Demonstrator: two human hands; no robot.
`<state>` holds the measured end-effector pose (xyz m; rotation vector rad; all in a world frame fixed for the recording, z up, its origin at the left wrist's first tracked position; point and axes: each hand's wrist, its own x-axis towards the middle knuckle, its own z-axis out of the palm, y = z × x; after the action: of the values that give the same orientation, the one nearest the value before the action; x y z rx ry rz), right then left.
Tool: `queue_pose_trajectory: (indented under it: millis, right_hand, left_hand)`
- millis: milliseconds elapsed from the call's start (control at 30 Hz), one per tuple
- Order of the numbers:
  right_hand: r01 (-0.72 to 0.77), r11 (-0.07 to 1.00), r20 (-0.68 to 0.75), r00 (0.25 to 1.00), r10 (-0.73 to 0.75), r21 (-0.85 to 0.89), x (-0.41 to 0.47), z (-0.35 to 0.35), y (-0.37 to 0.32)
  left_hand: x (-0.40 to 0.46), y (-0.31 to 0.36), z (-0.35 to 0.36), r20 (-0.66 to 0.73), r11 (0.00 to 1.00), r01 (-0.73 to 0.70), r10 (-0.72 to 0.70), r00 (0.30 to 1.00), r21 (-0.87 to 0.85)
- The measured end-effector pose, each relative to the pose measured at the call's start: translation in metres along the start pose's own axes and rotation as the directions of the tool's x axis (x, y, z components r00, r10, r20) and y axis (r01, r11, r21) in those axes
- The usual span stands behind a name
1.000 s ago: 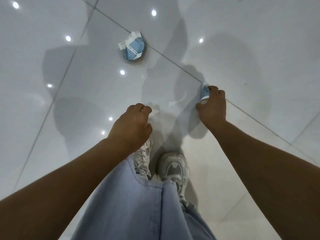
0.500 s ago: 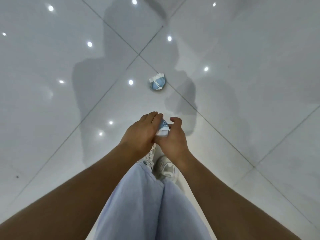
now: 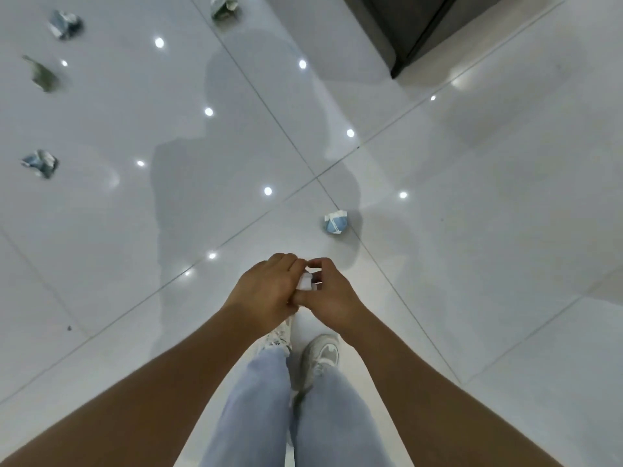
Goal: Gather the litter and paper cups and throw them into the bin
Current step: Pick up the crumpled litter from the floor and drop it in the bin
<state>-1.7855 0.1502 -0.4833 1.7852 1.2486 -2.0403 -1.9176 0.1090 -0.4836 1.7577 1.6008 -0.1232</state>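
My left hand [image 3: 266, 289] and my right hand [image 3: 328, 294] meet in front of me above my feet. Both curl round a small crushed white and blue paper cup [image 3: 306, 282], mostly hidden between the fingers. A second crushed blue and white cup [image 3: 334, 222] lies on the floor just ahead, to the right of my hands. More crumpled litter lies far left: a blue piece [image 3: 40, 162], a green piece [image 3: 43, 75], another blue piece [image 3: 64, 25], and one at the top edge [image 3: 224, 7]. No bin is in view.
The floor is glossy white tile [image 3: 472, 214] with grout lines and ceiling light reflections. A dark cabinet or furniture base [image 3: 418, 32] stands at the top right. My jeans and grey sneakers [image 3: 320, 357] are below my hands.
My right hand lifted the small cup off the floor and brought it to my left hand. I have straightened up, so more floor and litter show.
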Motion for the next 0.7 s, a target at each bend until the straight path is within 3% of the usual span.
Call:
queue_pose_trajectory:
  millis: [133,267,500,700]
  right_hand:
    - [-0.002,1.000,-0.020,1.000,0.002,-0.015,0.022,-0.004,-0.007]
    - [-0.043,0.982,-0.177,0.984,0.009,-0.186,0.068,-0.028,0.008]
    - [-0.130,0.825,-0.307,0.950,-0.055,-0.551,0.196,-0.059,0.057]
    - [-0.151,0.760,-0.347,0.932,-0.104,-0.632,0.293,-0.059,0.095]
  left_hand:
    - [0.006,-0.028,-0.001,0.019,0.971,0.237,-0.237,0.971,0.017]
    - [0.020,-0.062,0.019,-0.008,0.880,0.468,-0.470,0.883,-0.085]
    - [0.071,-0.103,0.101,-0.001,0.869,0.474,-0.479,0.878,-0.143]
    - [0.121,-0.122,0.165,-0.037,0.853,0.444,-0.471,0.881,-0.273]
